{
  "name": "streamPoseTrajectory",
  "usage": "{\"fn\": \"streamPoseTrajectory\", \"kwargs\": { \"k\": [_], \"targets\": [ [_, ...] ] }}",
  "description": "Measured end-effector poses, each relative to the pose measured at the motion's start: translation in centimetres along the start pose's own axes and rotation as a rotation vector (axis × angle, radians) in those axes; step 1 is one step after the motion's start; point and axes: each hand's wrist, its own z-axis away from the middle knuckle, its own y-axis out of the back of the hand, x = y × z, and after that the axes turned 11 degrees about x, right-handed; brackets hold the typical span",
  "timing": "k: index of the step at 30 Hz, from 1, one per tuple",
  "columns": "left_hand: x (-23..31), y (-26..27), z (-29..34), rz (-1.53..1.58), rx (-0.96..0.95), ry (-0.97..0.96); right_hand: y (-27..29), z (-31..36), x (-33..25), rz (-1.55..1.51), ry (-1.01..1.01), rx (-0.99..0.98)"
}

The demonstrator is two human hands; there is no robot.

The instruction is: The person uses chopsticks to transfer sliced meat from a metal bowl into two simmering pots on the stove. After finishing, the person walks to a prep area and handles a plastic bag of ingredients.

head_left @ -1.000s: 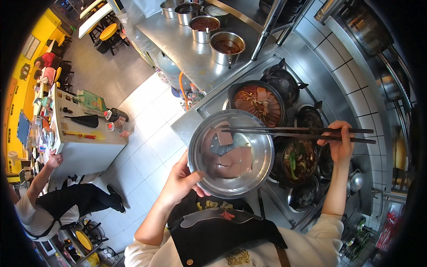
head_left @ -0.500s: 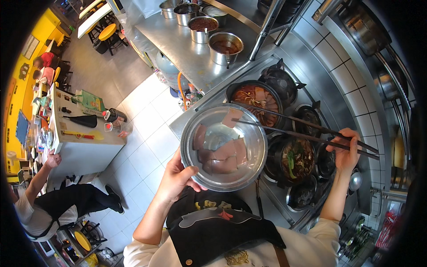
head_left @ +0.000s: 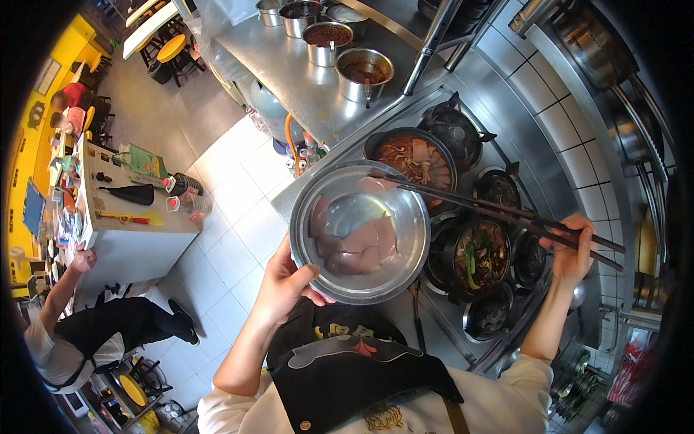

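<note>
Steel bowl (head_left: 359, 231) held at chest height over the near edge of the stove (head_left: 463, 340), tilted so its inside faces the camera. Contents: several pale pink, flat slices of raw meat (head_left: 359, 246) lying against the lower wall of the bowl; exact kind of meat not resolvable at this size. Left hand (head_left: 285, 286) grips the bowl at its lower left rim, thumb hooked over the inside edge, fingers curled beneath. Right hand (head_left: 575, 249) is closed around the far end of a pair of long dark chopsticks (head_left: 499, 213), pinching them between thumb and fingers; the sticks run leftward across the burners, tips just over the bowl's upper right rim, near the meat but apart from it. Beyond the bowl, a black pot of red broth (head_left: 412, 159) with bean sprouts and pale slices. Just right of the bowl, a smaller black pot (head_left: 481, 253) holding dark broth and greens. On the steel counter (head_left: 289, 72) farther back, metal sauce pots (head_left: 365, 72). At far left, another person (head_left: 79, 325) stands at a white table (head_left: 134, 239).
</note>
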Motion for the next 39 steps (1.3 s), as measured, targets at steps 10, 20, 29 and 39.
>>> {"fn": "streamPoseTrajectory", "kwargs": {
  "k": [10,20,29,39],
  "targets": [
    [-1.6,1.3,-1.7,-0.052,0.106,-0.015,1.7,-2.9,-0.7,0.048,0.098,0.013],
    [-1.9,2.0,-2.0,-0.039,0.19,-0.006,1.1,-7.7,5.1,0.166,-0.053,0.022],
    [-1.5,1.3,-2.6,-0.049,0.19,0.006,1.8,-7.7,7.4,0.137,-0.133,-0.011],
    [-1.3,1.2,-2.7,-0.077,0.138,0.029,1.8,-6.8,7.3,0.142,-0.155,-0.03]
  ]
}}
